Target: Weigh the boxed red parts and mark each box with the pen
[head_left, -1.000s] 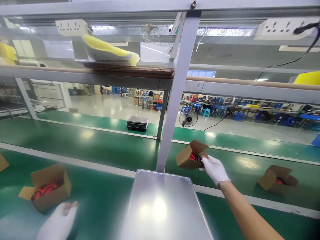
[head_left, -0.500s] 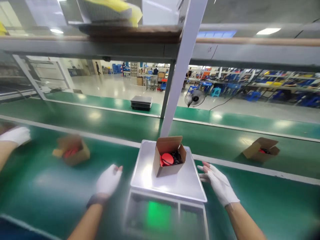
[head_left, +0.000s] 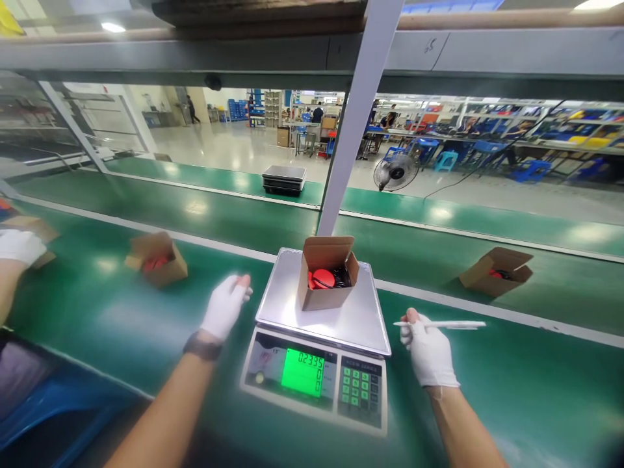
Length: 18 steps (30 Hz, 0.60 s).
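An open brown cardboard box [head_left: 325, 299] stands upright on the metal pan [head_left: 273, 305] of a digital scale [head_left: 313, 409]. A round red thing [head_left: 322, 279] and black cable [head_left: 342, 277] lie inside it. The green display [head_left: 303, 372] reads about 0.2335. To the left of the pan, apart from it, my white-gloved left hand [head_left: 225, 307] has curled fingers and shows nothing in them. On the other side, my gloved right hand [head_left: 429, 351] grips a slim white pen [head_left: 458, 324], which points left towards the pan.
A similar open box [head_left: 163, 266] sits left on the green conveyor belt [head_left: 102, 312], another box [head_left: 497, 273] at right. At far left, another person's gloved hand [head_left: 19, 247] touches a box [head_left: 36, 227]. A white post [head_left: 353, 123] rises behind the scale; a second scale [head_left: 284, 179] stands beyond.
My view has tipped down, bringing the display and keypad into clear sight. My right hand's fingers have closed around the pen, now lying crosswise. The co-worker's hand is now at a box.
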Tool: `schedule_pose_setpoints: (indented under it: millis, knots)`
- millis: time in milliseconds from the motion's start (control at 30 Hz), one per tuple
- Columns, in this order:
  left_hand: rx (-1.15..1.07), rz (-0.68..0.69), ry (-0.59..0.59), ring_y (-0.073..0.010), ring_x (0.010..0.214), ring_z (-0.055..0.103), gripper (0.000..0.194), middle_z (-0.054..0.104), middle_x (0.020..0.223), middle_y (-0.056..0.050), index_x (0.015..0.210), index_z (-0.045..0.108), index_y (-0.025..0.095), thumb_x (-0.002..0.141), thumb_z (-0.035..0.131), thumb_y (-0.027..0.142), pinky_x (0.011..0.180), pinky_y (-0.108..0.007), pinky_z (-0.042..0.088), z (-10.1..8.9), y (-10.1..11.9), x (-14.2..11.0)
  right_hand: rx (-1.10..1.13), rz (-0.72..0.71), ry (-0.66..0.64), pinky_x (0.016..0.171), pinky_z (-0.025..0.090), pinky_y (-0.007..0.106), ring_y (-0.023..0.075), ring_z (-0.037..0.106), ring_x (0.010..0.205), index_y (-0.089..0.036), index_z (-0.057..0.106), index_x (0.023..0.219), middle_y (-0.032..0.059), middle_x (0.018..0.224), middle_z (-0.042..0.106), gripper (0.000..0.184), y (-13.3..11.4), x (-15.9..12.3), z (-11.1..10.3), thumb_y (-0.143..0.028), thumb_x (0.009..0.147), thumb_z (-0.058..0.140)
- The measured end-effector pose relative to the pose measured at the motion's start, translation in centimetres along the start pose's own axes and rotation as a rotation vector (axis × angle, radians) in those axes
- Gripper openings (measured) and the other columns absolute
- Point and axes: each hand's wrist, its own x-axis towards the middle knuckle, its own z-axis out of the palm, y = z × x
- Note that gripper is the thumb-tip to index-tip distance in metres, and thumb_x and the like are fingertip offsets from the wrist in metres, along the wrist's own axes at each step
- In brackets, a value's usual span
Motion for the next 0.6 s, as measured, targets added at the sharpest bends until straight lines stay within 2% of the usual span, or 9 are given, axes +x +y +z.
schedule_pose_setpoints:
  millis: [133,267,367,433,500,600]
  knots:
    - [0.019,0.199,-0.05,-0.0139,0.067,0.056,0.04,0.061,0.072,-0.001,0.076,0.055,0.016,0.084,0.044,0.054,0.065,-0.025,0.041,0.9,5.9,-0.1,0.122,-0.185,-0.046,0.04,0.032,0.019,0.0099,0.043,0.046,-0.018,0.051,0.073,-0.0017,0.055,0.048,0.037,-5.9,-1.5,0.5,-0.054,0.081,0.057]
    - [0.146,0.327,-0.125,-0.0126,0.062,0.05,0.04,0.054,0.063,0.002,0.07,0.052,0.018,0.08,0.05,0.057,0.06,-0.023,0.036,3.1,9.5,-0.8,0.063,-0.412,-0.158,0.046,0.039,0.022,0.0112,0.047,0.051,-0.018,0.053,0.071,-0.0009,0.06,0.05,0.034,-12.1,-4.2,2.7,-0.049,0.084,0.056]
    - [0.296,0.366,-0.157,-0.0122,0.053,0.044,0.043,0.048,0.053,0.003,0.062,0.049,0.019,0.077,0.052,0.059,0.053,-0.024,0.028,5.0,10.3,-1.1,0.023,-0.561,-0.282,0.054,0.043,0.023,0.0124,0.051,0.057,-0.018,0.058,0.075,0.0002,0.064,0.054,0.03,-15.1,-5.4,5.0,-0.046,0.084,0.057]
    - [0.304,0.375,-0.152,-0.0131,0.053,0.046,0.043,0.05,0.055,0.0,0.062,0.049,0.019,0.084,0.043,0.055,0.053,-0.025,0.028,5.8,10.1,-1.0,0.015,-0.59,-0.406,0.055,0.044,0.023,0.013,0.053,0.059,-0.018,0.06,0.076,0.0008,0.066,0.057,0.029,-16.3,-5.6,6.3,-0.045,0.084,0.057]
    - [0.187,0.339,-0.199,-0.0141,0.055,0.05,0.044,0.055,0.06,-0.002,0.065,0.051,0.018,0.089,0.032,0.05,0.054,-0.025,0.031,6.2,9.7,-0.7,-0.049,-0.583,-0.504,0.055,0.044,0.023,0.0135,0.054,0.061,-0.018,0.062,0.076,0.0011,0.066,0.059,0.029,-17.0,-5.4,7.3,-0.044,0.085,0.056]
    - [-0.1,0.213,-0.358,-0.0143,0.053,0.051,0.041,0.057,0.063,-0.004,0.073,0.052,0.017,0.09,0.03,0.047,0.053,-0.026,0.038,6.2,9.0,-0.3,-0.162,-0.56,-0.562,0.056,0.044,0.023,0.0145,0.057,0.064,-0.018,0.061,0.077,0.0009,0.068,0.061,0.03,-17.5,-5.0,8.4,-0.045,0.088,0.051]
